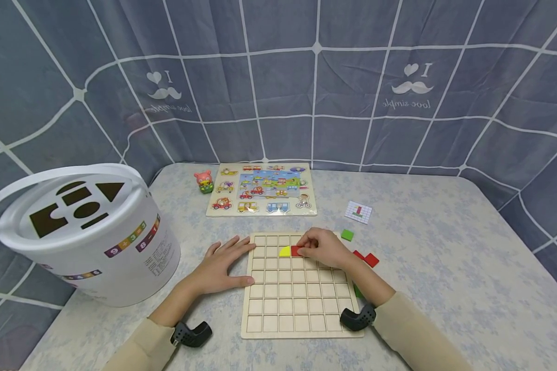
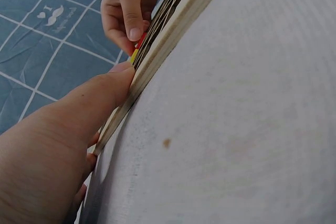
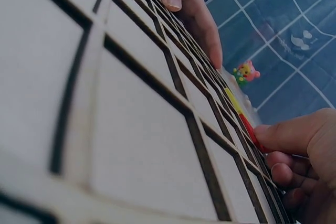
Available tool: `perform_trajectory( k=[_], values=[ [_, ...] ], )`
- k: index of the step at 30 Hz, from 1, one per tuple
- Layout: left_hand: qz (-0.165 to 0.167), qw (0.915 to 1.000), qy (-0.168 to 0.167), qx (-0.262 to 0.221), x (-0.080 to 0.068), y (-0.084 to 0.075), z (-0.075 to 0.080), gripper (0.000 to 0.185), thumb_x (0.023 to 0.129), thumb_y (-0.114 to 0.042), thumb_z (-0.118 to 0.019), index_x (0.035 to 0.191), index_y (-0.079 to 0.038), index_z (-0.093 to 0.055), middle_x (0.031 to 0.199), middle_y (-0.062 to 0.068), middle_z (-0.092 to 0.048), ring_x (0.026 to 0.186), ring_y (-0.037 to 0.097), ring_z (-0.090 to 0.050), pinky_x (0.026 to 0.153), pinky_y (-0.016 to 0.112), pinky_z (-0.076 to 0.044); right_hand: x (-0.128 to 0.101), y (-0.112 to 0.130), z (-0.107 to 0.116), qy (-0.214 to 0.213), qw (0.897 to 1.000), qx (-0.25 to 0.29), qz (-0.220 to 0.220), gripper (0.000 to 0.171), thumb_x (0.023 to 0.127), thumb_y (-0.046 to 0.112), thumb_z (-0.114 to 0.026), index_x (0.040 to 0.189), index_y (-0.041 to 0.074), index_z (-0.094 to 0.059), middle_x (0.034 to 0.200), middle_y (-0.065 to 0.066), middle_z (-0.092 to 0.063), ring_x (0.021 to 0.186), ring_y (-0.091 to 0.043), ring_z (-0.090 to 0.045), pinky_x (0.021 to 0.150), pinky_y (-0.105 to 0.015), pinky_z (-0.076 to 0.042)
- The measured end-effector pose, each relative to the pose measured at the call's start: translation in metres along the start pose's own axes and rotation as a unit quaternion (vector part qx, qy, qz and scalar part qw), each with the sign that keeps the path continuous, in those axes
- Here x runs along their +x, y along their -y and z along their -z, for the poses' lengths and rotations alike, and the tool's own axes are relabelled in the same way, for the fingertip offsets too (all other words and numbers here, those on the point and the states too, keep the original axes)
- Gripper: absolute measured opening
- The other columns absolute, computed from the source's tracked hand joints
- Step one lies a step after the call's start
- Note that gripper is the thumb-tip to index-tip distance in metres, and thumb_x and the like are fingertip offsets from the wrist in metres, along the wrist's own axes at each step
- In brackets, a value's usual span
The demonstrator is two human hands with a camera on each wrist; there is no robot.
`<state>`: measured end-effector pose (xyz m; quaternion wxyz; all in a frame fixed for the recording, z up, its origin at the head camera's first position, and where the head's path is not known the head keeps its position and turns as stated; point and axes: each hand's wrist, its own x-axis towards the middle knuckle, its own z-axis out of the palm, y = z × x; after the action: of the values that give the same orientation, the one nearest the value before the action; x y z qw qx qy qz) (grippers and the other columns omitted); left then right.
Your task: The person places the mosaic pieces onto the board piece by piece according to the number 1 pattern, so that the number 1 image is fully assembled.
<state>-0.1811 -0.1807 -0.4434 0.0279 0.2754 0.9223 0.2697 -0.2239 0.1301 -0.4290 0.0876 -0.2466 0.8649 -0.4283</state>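
The right hand [image 1: 322, 248] rests on the upper part of a wooden grid board [image 1: 297, 304], its fingers curled down and pinching a red tile [image 1: 296, 251] that sits in a cell of the board's second row; in the right wrist view the thumb and fingertips [image 3: 273, 137] press on the edge of that tile. Touching the red tile on the side away from the right hand's palm is a yellow tile [image 1: 284, 251], in the neighbouring cell of the same row. The left hand [image 1: 223, 265] lies flat on the counter [image 1: 445, 288] with straight, spread fingers, its fingertips and thumb touching the board's left edge; it grips nothing, and the left wrist view shows the thumb [image 2: 100, 100] pressed against the board's rim. Just beyond the right hand's knuckles, off the board, a green tile [image 1: 347, 235] lies on the counter, and close beside the right wrist lie more red tiles [image 1: 370, 259]. Farther out beyond the right hand is a small pattern card [image 1: 358, 212]. Ahead of both hands, well apart from the board, lies a vehicle picture puzzle [image 1: 262, 188], with a small pink toy figure [image 1: 204, 181] just beside its left corner. To the outside of the left hand stands a large white bucket [image 1: 93, 237] whose lid has shape cut-outs.
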Motion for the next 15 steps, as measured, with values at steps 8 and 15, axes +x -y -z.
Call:
perform_trajectory(
  k=[8,15],
  values=[
    [0.003,1.0000,0.003,0.000,-0.0007,-0.0004,0.0003,0.082,0.081,-0.057,-0.070,0.149,-0.021,-0.043,0.157,0.002,-0.033,0.146,0.030,-0.020,0.111,0.062,-0.007,0.0001,-0.0008,0.0002,-0.003,1.000,-0.002,-0.001,0.010,0.089,0.013,-0.072,0.098,0.008,-0.074,0.083,0.003,-0.061,0.065,-0.015,-0.050,0.059,-0.028,-0.042],
    [0.000,1.0000,0.003,0.001,-0.0005,-0.0001,0.0002,0.082,0.082,-0.057,-0.070,0.149,-0.020,-0.043,0.156,0.003,-0.033,0.146,0.030,-0.020,0.110,0.062,-0.007,0.0010,-0.0024,-0.0003,-0.007,1.000,0.005,-0.002,0.010,0.089,0.013,-0.072,0.097,0.008,-0.073,0.081,0.003,-0.059,0.066,-0.015,-0.049,0.061,-0.029,-0.042]
  ],
)
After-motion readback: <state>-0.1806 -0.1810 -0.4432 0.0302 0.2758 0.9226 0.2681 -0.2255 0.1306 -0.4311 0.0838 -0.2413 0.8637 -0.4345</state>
